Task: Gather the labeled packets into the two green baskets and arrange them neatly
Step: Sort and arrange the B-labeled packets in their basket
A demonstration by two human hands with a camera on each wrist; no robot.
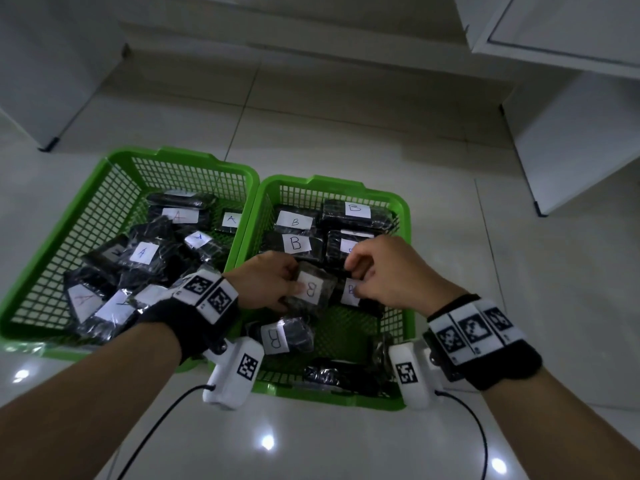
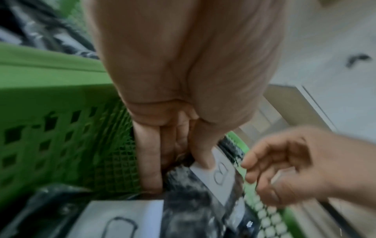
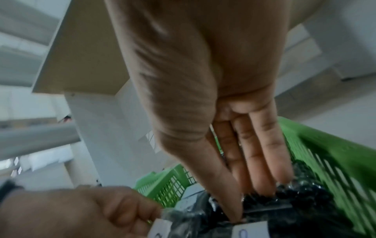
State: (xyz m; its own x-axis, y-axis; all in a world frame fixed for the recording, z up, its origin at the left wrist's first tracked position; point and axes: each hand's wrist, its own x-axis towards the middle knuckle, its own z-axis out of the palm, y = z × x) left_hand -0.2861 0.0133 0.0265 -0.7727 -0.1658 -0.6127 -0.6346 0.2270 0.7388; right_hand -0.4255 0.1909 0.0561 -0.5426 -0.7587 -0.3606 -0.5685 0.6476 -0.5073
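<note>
Mid-frame in the right basket, left hand pinches a B packet; right hand pinches its neighbour. Soft, light, slippery film: grip edges.

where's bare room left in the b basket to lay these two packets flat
In the right basket, bare mesh shows along the right wall, between the packet under the right hand and the near heap. The far half is packed with B packets. The left hand grips one mid-basket. The left basket is open only at its far-left corner.
</note>
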